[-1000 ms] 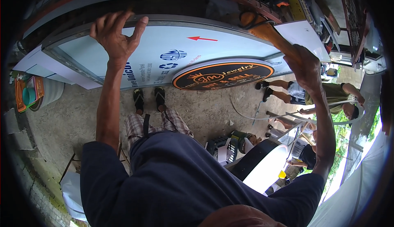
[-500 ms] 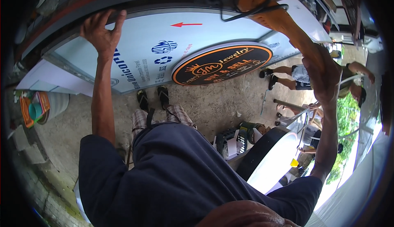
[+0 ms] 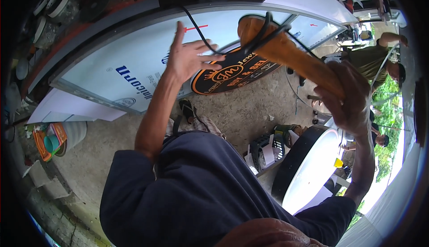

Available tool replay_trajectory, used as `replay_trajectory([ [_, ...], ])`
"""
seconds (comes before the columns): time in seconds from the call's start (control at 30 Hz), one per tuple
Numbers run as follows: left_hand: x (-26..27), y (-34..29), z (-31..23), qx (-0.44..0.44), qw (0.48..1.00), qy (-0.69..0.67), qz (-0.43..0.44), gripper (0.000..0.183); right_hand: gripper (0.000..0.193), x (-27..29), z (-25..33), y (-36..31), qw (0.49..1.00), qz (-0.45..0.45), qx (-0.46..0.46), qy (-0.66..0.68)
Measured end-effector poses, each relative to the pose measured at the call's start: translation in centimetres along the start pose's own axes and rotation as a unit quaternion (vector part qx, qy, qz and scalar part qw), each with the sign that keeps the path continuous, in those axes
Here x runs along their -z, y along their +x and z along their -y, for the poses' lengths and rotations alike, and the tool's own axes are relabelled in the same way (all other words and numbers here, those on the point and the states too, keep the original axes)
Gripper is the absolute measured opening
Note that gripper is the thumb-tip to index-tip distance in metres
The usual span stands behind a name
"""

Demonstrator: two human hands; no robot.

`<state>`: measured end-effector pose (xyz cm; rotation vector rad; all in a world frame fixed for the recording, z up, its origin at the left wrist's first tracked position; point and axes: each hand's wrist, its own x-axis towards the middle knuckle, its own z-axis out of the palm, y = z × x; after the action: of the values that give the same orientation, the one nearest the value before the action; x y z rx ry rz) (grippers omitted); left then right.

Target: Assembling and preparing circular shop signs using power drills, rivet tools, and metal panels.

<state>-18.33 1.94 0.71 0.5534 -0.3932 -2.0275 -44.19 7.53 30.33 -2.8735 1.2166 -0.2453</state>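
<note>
My right hand point(image 3: 351, 97) grips one end of a long, worn orange-brown tool point(image 3: 290, 48), its exact kind unclear. A black cord point(image 3: 257, 41) loops around the tool's far end and trails left toward my other hand. My left hand point(image 3: 190, 59) is open, fingers spread, just beside that cord; whether the fingertips touch it I cannot tell. Behind both hands leans a big framed panel point(image 3: 100, 75) in pale blue film. An oval black sign point(image 3: 228, 75) with orange lettering stands against the panel, partly covered by the tool.
At right, a round white-faced light box point(image 3: 308, 171) with a black side stands by a dark plastic crate point(image 3: 259, 151). A white bucket point(image 3: 76, 135) with orange and teal items sits at left. People point(image 3: 371, 59) are at the far right. Concrete floor point(image 3: 241, 108) lies below.
My left hand has come off the panel's top edge and moved right, toward the cord. The orange-brown tool has swung lower and nearer in my right hand. My view has shifted slightly.
</note>
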Motion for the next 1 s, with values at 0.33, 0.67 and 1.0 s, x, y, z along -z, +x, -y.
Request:
replay_trajectory([
  [0.33,-4.4,3.4,7.6,0.340,0.858,-0.303,0.237,0.066,0.041,-4.1,11.1,-7.2,0.982,0.112,-0.128,-0.077],
  [0.67,-5.7,-3.1,3.7,0.172,0.966,-0.004,0.194,0.045,0.032,-8.8,19.4,-9.3,0.983,0.046,-0.170,-0.046],
  [1.0,-5.4,-8.0,-4.0,0.064,0.959,0.048,0.273,0.067,0.056,4.5,35.0,-15.0,0.925,-0.137,-0.323,-0.146],
])
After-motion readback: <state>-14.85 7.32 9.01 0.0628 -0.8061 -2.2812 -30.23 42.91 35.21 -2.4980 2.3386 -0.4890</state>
